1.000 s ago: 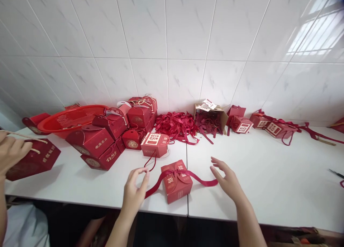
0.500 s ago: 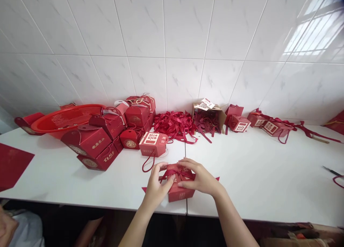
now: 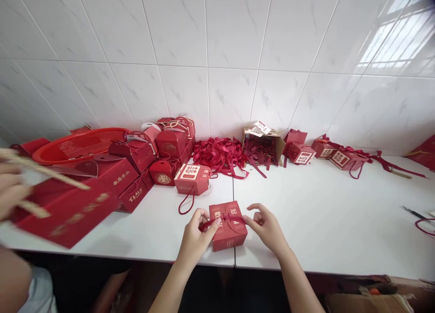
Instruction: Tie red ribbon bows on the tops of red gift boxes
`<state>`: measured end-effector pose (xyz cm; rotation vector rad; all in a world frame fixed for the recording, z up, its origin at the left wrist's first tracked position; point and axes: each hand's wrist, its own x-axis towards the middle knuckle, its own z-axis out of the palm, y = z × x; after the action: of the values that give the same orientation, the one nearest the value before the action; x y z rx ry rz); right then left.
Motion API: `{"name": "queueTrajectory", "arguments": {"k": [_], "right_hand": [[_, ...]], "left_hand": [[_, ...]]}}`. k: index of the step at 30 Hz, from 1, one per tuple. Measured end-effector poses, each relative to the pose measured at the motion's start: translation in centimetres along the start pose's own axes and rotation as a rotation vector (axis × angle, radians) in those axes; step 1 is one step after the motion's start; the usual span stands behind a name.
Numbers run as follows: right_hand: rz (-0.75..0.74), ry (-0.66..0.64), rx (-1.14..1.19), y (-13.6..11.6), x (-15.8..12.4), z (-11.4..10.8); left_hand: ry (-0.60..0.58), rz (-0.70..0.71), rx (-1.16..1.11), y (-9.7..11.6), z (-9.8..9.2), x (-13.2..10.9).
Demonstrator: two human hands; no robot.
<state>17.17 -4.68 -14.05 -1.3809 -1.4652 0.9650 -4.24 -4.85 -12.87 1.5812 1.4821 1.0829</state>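
In front of me a small red gift box (image 3: 229,241) with pale printed characters lies flat on the white table. A dark red ribbon (image 3: 234,219) crosses its top, gathered at the middle. My left hand (image 3: 197,235) pinches the ribbon at the box's left edge, its thumb reaching over the top. At the right edge my right hand (image 3: 268,227) has thumb and forefinger closed on the ribbon's other side, the remaining fingers curled. The ribbon's loose ends are mostly hidden by my hands.
Stacked red boxes (image 3: 131,196) and a red plastic basket (image 3: 84,145) stand left. Behind lie a ribbon pile (image 3: 220,156) and an open carton (image 3: 280,145). More boxes (image 3: 302,155) and scissors (image 3: 413,212) are right. A co-worker's blurred hand (image 3: 10,186) holds a red bag (image 3: 68,213).
My right hand has moved off the box top to its right side, pulling the ribbon flatter across the lid. At left, the co-worker's hand and red bag have come further into view.
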Motion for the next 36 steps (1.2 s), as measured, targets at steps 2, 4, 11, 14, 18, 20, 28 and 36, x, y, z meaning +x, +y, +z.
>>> {"name": "queueTrajectory", "arguments": {"k": [2,4,11,14,18,20,28,36], "right_hand": [[-0.029,0.036,0.034,0.0,0.0,-0.7],[-0.099,-0.007,0.026,-0.4,-0.2,-1.7],[-0.083,-0.092,-0.346,-2.4,-2.0,-3.5],[-0.007,0.126,-0.414,-2.3,-1.4,-2.2],[-0.058,0.345,-0.256,-2.5,-0.4,-0.4],[-0.107,0.326,-0.091,-3.1,-0.5,0.1],[-0.115,-0.101,0.116,-5.8,-1.8,1.8],[-0.115,-0.064,-0.093,-5.9,-1.1,3.1]], "left_hand": [[0.026,0.014,0.039,0.1,-0.1,-0.1],[0.004,0.022,0.068,-0.1,-0.6,0.0],[-0.291,-0.165,0.056,-1.3,-3.8,1.6],[-0.64,-0.21,-0.035,0.1,-4.5,1.8],[-0.832,-0.174,-0.122,2.7,-4.7,1.5],[-0.756,-0.158,-0.17,3.7,-4.4,1.2],[-0.227,0.183,0.069,3.7,-0.8,-0.9],[-0.155,0.348,0.26,1.9,0.7,-2.2]]}}
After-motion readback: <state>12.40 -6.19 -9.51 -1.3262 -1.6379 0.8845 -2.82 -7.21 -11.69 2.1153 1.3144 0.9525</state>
